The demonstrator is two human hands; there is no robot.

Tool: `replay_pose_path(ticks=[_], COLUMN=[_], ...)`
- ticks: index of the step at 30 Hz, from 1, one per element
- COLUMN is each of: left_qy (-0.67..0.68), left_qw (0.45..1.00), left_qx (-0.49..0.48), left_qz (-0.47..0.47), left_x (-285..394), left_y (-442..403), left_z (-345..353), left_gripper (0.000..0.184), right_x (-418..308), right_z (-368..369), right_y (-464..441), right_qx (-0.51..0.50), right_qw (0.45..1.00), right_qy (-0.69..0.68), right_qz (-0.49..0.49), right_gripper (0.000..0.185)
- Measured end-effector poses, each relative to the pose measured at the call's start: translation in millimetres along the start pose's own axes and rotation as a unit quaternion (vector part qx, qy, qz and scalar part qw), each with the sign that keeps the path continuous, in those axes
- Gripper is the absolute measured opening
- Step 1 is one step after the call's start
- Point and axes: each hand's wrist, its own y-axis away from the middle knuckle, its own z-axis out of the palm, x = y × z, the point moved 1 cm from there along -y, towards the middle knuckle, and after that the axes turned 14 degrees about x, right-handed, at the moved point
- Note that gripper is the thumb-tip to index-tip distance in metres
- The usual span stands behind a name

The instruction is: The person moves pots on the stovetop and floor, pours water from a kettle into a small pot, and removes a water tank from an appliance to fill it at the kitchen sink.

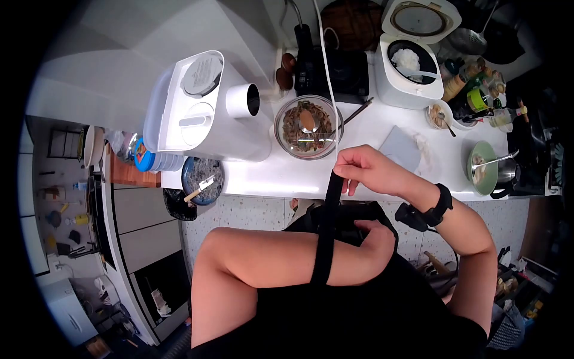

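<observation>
My right hand (pixel 366 170) is closed, pinching the upper end of a black strap (pixel 326 230) between thumb and fingers. The strap hangs down and lies around my left forearm near the wrist. My left hand (pixel 378 242) is bent in front of my body; its thumb side shows, but most fingers are hidden. A black wrist strap with a small box-like device (pixel 412 216) sits on my right wrist. In front of my hands, a glass bowl (pixel 280 140) of shredded food with a lid stands on the counter.
On the white counter (pixel 251 182) stand a large white appliance (pixel 239 137), an open rice cooker (pixel 397 93) and a green bowl (pixel 489 152) with a ladle. A white cable (pixel 327 66) hangs down near the glass bowl. Chopsticks (pixel 357 111) and a knife (pixel 200 188) lie nearby.
</observation>
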Motion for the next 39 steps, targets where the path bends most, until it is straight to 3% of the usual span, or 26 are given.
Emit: replay_pose_path(ticks=[3,7,8,10,13,20,23,26,30,32,33,35,39], left_qy=[-0.009,0.003,0.004,0.005,0.011,0.016,0.013,0.008,0.006,0.013,0.013,0.015,0.015], left_qw=[0.999,0.998,0.997,0.997,0.995,0.994,0.994,0.993,0.992,0.991,0.991,0.991,0.99], left_qx=[0.026,0.047,0.058,0.067,0.081,0.1,0.103,0.108,0.117,0.123,0.124,0.126,0.129], left_qz=[0.019,0.045,0.049,0.05,0.051,0.05,0.047,0.047,0.046,0.046,0.048,0.05,0.049], left_x=[-6,-15,-17,-19,-21,-24,-24,-21,-19,-19,-18,-17,-16], left_y=[-1,0,1,1,1,3,4,4,5,6,6,6,7], left_z=[2,10,12,14,17,18,18,16,18,20,21,21,21], left_gripper=[0.036,0.033,0.033,0.033,0.032,0.032,0.031,0.031,0.031,0.03,0.03,0.03,0.03], right_x=[-29,-73,-75,-78,-71,-63,-60,-60,-68,-76,-77,-79,-89], right_z=[15,31,35,43,51,59,54,43,47,55,58,64,59], right_y=[17,48,51,57,60,61,54,43,51,62,66,74,71], right_qx=[-0.031,0.001,0.0,0.024,0.028,0.029,0.073,0.087,0.012,-0.048,-0.05,-0.186,-0.202], right_qw=[0.996,0.945,0.946,0.87,0.83,0.786,0.826,0.934,0.946,0.838,0.841,0.825,0.815], right_qy=[0.058,0.213,0.212,0.315,0.348,0.401,0.385,0.278,0.264,0.298,0.296,0.342,0.386], right_qz=[-0.058,-0.248,-0.247,-0.378,-0.435,-0.47,-0.405,-0.208,-0.187,-0.454,-0.45,-0.411,-0.382], right_gripper=[0.019,0.013,0.013,0.014,0.017,0.015,0.017,0.015,0.012,0.017,0.017,0.029,0.029])
